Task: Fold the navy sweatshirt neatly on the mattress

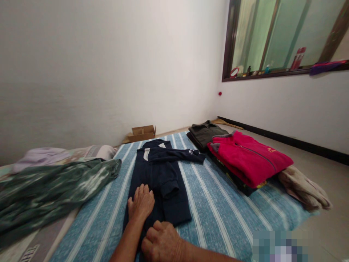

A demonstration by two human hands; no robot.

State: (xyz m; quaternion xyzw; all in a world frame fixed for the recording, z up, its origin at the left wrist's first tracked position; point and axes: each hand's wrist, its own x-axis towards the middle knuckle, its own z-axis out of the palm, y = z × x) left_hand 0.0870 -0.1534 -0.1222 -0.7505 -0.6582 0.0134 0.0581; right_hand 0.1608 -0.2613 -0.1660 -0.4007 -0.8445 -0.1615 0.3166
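Note:
A navy sweatshirt (155, 174) with white shoulder patches lies partly folded on the striped blue bed cover (215, 203). One of its sleeves, with white lettering near the cuff, stretches across to the right. My left hand (141, 202) rests flat on the sweatshirt's left side, fingers spread a little. Closer to me, my right hand (162, 240) is closed at the near end of the same garment, its fingers curled into the dark cloth. The fingertips of that hand are hidden.
Right of the sweatshirt sits a folded red fleece jacket (251, 156) on other clothes, beside dark folded garments (205, 133). A beige garment (304, 187) hangs near the bed's edge. Green clothing (54, 193) lies at left. Behind the bed is a cardboard box (141, 134).

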